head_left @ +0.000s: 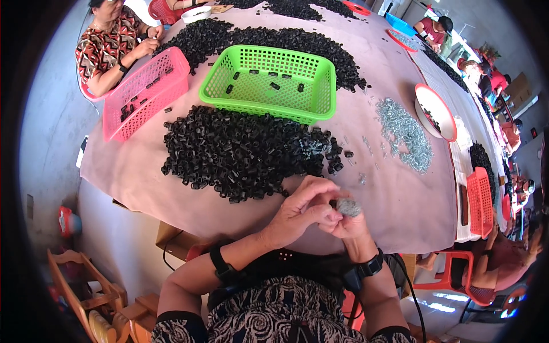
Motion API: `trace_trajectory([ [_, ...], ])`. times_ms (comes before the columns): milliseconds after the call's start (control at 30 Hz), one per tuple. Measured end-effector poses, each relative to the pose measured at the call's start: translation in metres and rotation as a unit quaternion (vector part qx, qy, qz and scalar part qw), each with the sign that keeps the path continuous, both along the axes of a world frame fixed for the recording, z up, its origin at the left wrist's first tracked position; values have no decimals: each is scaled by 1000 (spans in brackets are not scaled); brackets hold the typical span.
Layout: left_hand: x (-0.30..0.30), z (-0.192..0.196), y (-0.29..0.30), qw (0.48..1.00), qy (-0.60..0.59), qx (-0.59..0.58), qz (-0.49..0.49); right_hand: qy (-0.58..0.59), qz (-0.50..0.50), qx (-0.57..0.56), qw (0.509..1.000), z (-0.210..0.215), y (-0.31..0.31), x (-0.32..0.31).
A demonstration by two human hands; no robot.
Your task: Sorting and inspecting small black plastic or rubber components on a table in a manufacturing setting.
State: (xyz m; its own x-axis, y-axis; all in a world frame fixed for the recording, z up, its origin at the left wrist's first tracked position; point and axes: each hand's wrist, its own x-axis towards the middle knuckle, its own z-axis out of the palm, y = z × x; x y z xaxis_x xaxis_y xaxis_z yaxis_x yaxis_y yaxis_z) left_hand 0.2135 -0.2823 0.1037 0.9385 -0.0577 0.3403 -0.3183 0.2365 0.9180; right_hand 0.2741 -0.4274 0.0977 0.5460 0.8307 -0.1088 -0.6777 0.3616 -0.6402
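My left hand and my right hand meet just off the near edge of the table, fingertips together. The right hand cups a small bunch of silvery metal springs. The left fingers pinch a small black plastic piece against that bunch. Just beyond my hands lies a large heap of small black plastic pieces on the pink table cover. A few springs sit mixed into the heap's right end.
A green basket with a few black pieces stands behind the heap. A pink basket lies at the left, by a seated person. A spread of springs and a red-rimmed bowl are at the right. More people sit along the right.
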Motion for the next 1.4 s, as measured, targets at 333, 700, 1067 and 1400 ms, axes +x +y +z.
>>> trace_trajectory([
  [333, 5, -23, 0, 986, 146, -81, 14, -106, -34, -237, 965, 82, 42, 92],
  [700, 4, -27, -3, 992, 75, 93, 43, -532, -209, -402, 715, 39, -6, 130],
  [1067, 5, -21, -2, 992, 63, 97, 57, -660, -178, -457, 569, 17, -13, 108],
  [1400, 6, -26, 0, 988, 150, 13, 43, -584, -177, -455, 648, 23, -16, 92],
])
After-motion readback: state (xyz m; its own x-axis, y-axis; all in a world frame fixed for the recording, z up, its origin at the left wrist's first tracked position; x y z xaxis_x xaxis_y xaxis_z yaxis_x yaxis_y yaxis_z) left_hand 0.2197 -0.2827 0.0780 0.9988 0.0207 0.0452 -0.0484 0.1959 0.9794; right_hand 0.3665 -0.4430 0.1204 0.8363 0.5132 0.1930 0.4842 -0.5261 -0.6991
